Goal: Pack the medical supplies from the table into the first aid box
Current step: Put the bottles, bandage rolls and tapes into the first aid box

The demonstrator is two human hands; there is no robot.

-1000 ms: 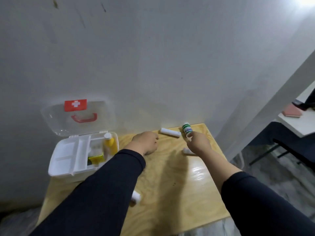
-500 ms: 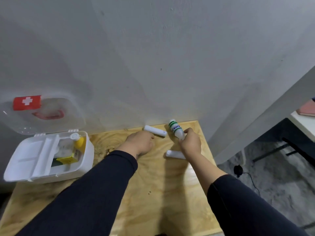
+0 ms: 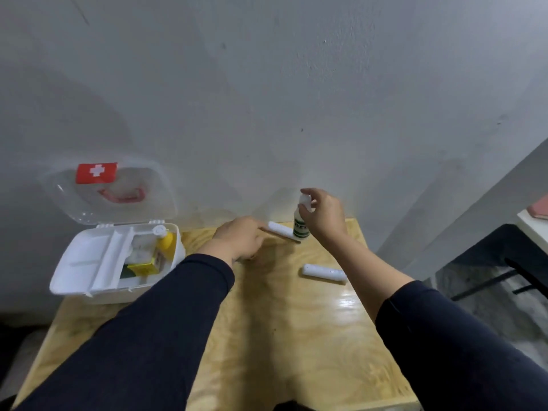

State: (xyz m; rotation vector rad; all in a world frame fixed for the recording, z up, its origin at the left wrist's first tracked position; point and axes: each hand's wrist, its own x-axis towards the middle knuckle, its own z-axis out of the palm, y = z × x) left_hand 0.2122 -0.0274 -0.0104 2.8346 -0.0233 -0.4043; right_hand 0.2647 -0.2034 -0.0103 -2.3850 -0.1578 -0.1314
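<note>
An open white first aid box [image 3: 86, 274] stands at the table's back left, its clear lid [image 3: 109, 194] with a red cross leaning on the wall. Inside lie a yellow bottle [image 3: 166, 238] and a yellow-green packet [image 3: 142, 268]. My right hand [image 3: 323, 215] grips the cap of a small white bottle with a green label [image 3: 300, 228], held upright near the wall. My left hand [image 3: 240, 241] touches one end of a white roll [image 3: 281, 230] at the back of the table. A second white roll [image 3: 324, 273] lies loose under my right forearm.
The plywood table [image 3: 267, 336] stands against a grey wall [image 3: 267, 99]. Its right edge drops to a grey floor [image 3: 474, 292]. A dark chair [image 3: 510, 262] and the corner of a white desk [image 3: 533, 229] stand at the far right.
My right hand has lifted the green-label bottle upright, gripping it by the top. My left hand has reached further to the white roll. The camera has swung back left.
</note>
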